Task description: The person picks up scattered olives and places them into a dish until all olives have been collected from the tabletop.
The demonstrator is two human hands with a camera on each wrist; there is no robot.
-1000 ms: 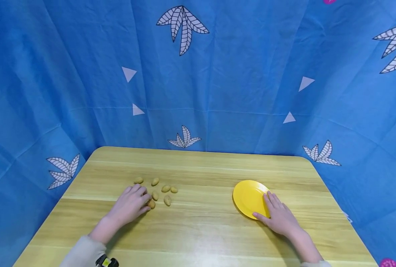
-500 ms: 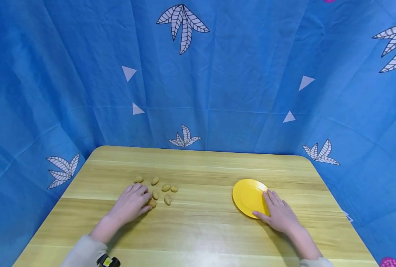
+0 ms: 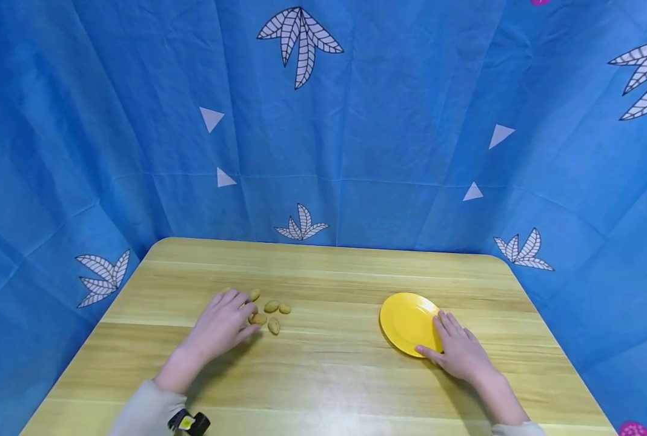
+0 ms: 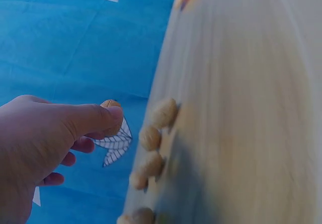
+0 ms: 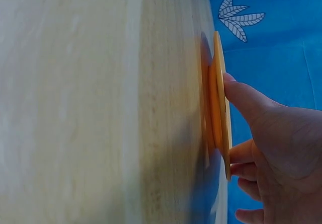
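My left hand [image 3: 221, 325] pinches a small tan oval nut [image 4: 110, 104] between thumb and fingers, over the left side of the table. Several similar loose nuts [image 3: 271, 306] lie close beyond it and to its right; the hand hides part of the group. In the left wrist view, the pinched nut is raised clear of the tabletop, apart from the loose ones. At the right, my right hand [image 3: 461, 352] rests on the near right edge of a round yellow plate [image 3: 405, 321], fingers extended. The right wrist view shows the thumb and fingertips touching the plate's rim.
Both hands work over a light wooden table [image 3: 329, 375] with rounded far corners. Behind and beside it hangs a blue curtain [image 3: 389, 121] with white leaves and triangles. A black strap with a small device [image 3: 188, 422] sits at the left sleeve.
My left hand has lifted the nut and shifted slightly right and away from me, over the other nuts. The right hand and the plate stay almost where they were.
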